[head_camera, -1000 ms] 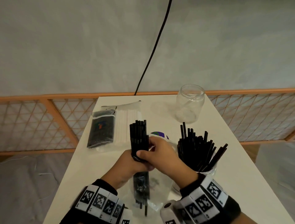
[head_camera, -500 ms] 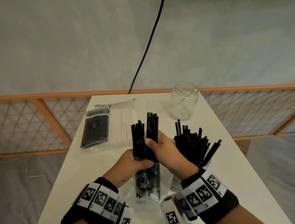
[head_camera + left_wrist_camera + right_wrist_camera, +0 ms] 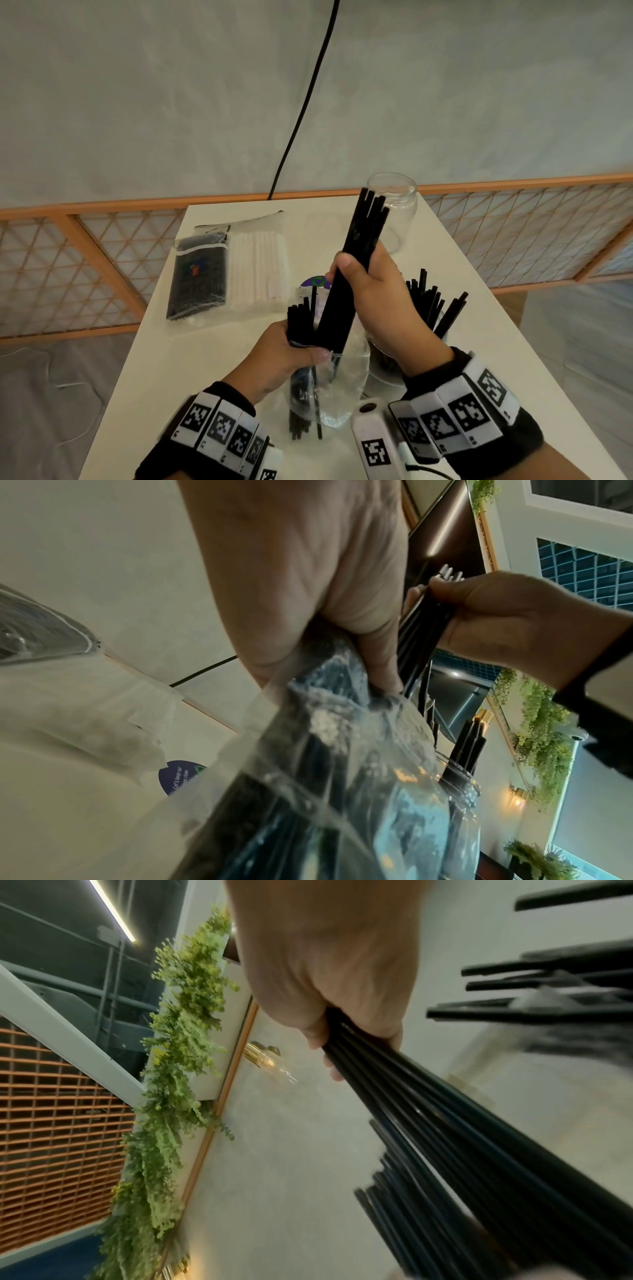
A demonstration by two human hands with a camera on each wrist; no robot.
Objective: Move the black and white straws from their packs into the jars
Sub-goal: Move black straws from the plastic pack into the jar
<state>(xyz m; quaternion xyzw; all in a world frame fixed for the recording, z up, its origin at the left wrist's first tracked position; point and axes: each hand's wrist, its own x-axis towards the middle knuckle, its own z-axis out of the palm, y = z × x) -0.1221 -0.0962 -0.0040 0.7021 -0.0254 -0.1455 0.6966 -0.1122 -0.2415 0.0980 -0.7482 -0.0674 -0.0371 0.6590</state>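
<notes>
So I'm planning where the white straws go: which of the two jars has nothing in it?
The clear jar at the table's far edge is empty. The near jar, beside the right hand, is crowded with black straws.

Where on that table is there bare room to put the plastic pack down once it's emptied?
Bare table lies at the near left, below the two flat straw packs, and along the right edge beyond the filled jar. The middle is crowded: both hands, the open pack and the empty jar.
</notes>
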